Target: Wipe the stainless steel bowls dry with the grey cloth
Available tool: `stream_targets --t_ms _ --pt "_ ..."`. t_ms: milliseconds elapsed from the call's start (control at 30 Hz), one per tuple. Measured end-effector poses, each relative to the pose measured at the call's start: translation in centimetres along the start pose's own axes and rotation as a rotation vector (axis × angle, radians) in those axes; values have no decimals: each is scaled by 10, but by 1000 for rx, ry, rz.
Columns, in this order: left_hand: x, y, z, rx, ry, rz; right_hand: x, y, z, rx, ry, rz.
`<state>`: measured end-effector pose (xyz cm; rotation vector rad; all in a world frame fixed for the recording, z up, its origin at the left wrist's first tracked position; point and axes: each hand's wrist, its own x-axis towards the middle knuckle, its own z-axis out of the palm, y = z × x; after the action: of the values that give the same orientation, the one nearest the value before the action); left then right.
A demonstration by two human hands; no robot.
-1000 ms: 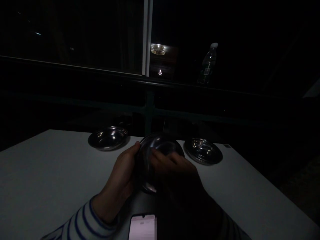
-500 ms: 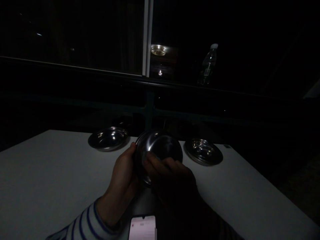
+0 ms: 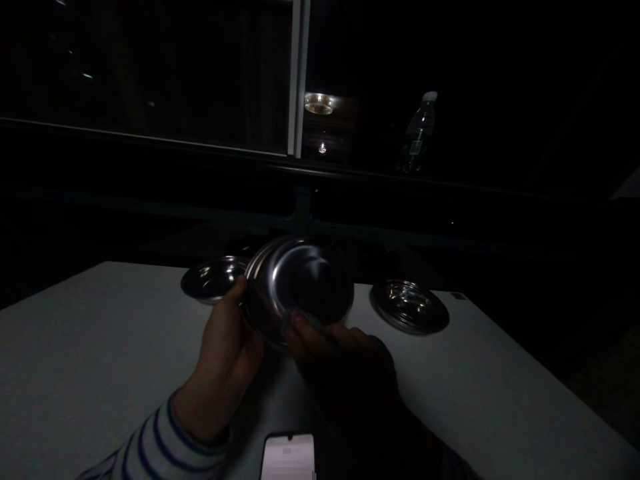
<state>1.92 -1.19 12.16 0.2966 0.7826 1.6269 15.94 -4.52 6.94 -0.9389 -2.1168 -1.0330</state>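
Observation:
A shiny metal bowl [image 3: 313, 280] is tilted up above the table, its curved surface turned toward me. My left hand [image 3: 225, 353] grips the bowl's left edge, thumb on top. Across its lower part press the curled fingers of my right hand [image 3: 345, 363], which is in deep shadow. A small greyish cloth [image 3: 314, 321] shows beneath those fingertips, mostly hidden. Behind my left thumb lies a second metal bowl [image 3: 213, 277], partly covered by the held one. To the right rests what looks like a stack of metal bowls [image 3: 410, 307].
At the near edge of the white table [image 3: 100, 353] lies a lit phone [image 3: 289, 457]. A plastic bottle [image 3: 419, 133] stands beyond the table, by the dark window with its pale frame [image 3: 299, 80]. The surroundings are very dark.
The held bowl has shifted left and slightly up, and has turned. My left hand moved left with it. My right fingers now press nearer the bowl's lower edge.

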Motion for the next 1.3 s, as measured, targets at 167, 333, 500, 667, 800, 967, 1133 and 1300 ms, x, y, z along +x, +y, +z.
stream_targets --t_ms 167,333,500,667,800,967,1133,1300 --pt "3 0 -3 -15 -6 13 4 -5 -11 21 -106 37" --pt "1 0 0 -12 -33 -10 1 0 3 9 74 -20" --pt "0 13 3 -45 -36 105 2 7 8 41 90 -39" --pt "0 8 2 -29 -35 20 5 6 5 47 104 -34" --pt "0 10 2 -42 -31 96 4 16 6 102 89 -39" --pt "2 11 1 -45 -49 29 4 14 5 86 97 -25" --pt "2 12 1 -50 -48 67 3 22 3 121 86 -11" --pt "3 12 1 -53 -45 37 3 21 5 113 93 0"
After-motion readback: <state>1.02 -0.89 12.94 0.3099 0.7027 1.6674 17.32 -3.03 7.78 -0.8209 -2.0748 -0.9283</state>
